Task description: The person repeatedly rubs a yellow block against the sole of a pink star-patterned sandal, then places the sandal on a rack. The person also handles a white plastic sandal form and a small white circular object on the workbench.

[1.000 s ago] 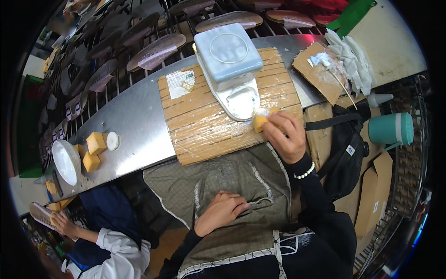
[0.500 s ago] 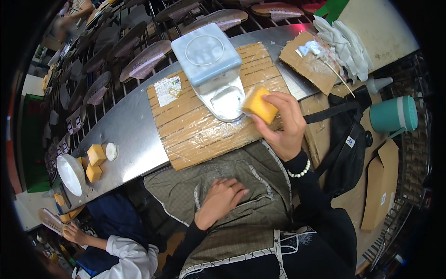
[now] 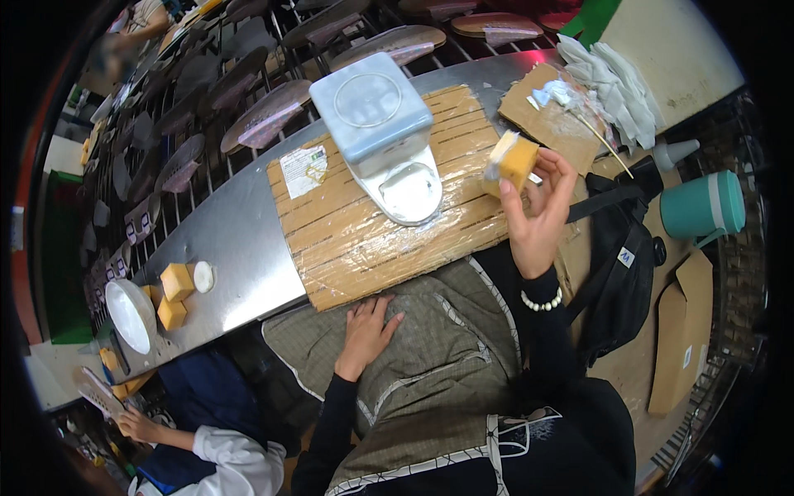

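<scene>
My right hand (image 3: 542, 207) is closed around a yellow block sponge (image 3: 514, 162), held above the right edge of a cardboard sheet (image 3: 372, 256). Whitish residue shows on the sponge's left side. On the sheet stands a pale blue-white, box-shaped container (image 3: 364, 99) with a rounded lip at its near side; a shiny white dish (image 3: 411, 192) sits in that lip, to the left of the sponge. My left hand (image 3: 368, 335) lies on the olive apron (image 3: 430, 364) just below the sheet's near edge, its fingers spread and holding nothing.
A white bowl (image 3: 131, 317), yellow sponge blocks (image 3: 176, 283) and a round white pad (image 3: 203, 277) stand at left. Below them a co-worker's hand (image 3: 139, 425) holds a flat piece. At right are a black bag (image 3: 616, 264), teal mug (image 3: 703, 205) and crumpled white cloth (image 3: 616, 87). Soles hang on racks behind.
My right hand has moved the sponge rightward, away from the container's lip. My left hand has shifted slightly up and left on the apron, its fingers spreading.
</scene>
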